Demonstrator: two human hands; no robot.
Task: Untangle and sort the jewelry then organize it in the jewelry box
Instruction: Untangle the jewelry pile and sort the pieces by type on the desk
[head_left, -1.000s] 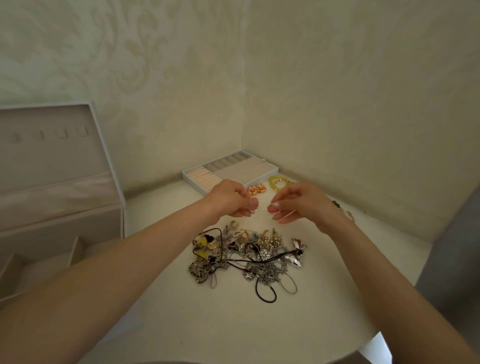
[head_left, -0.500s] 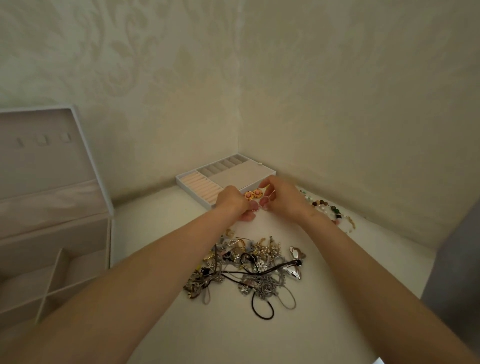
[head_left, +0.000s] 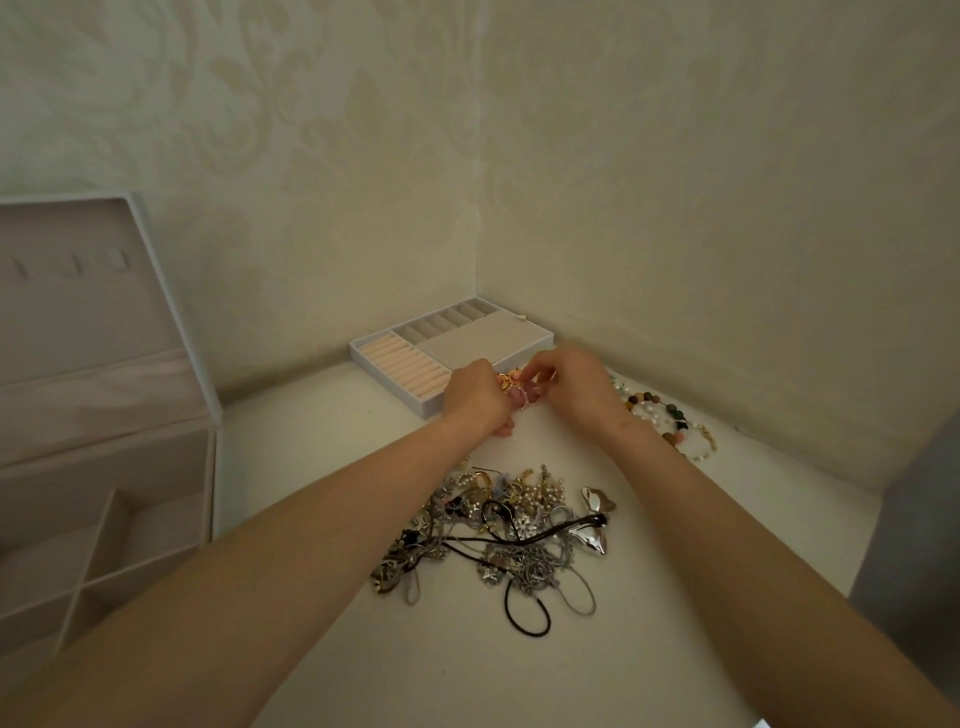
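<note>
While your left hand (head_left: 475, 397) and right hand (head_left: 571, 387) both pinch small gold-and-pink pieces (head_left: 511, 387) beside the tray (head_left: 395, 364), you're mid-sort; next seat them gently, then tackle the tangled pile (head_left: 498, 530) lying nearer on the worktop (head_left: 467, 675).

Silver-and-black jewelry tangle (head_left: 498, 535), peach-padded white tray (head_left: 395, 364)

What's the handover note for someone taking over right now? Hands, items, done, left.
Left hand: fingers curled over the gold-and-orange pieces; grip hidden.
Right hand: fingertips appear to pinch those pieces, just in front of the ring tray.
Tangled pile: chains and cords knotted on the table, near the person.
Beaded bracelets: set apart by the right wall.
Jewelry box: open at left, no jewelry seen inside.
Done: bracelets and small pieces separated.
Left: untangle the pile, box everything.
</note>
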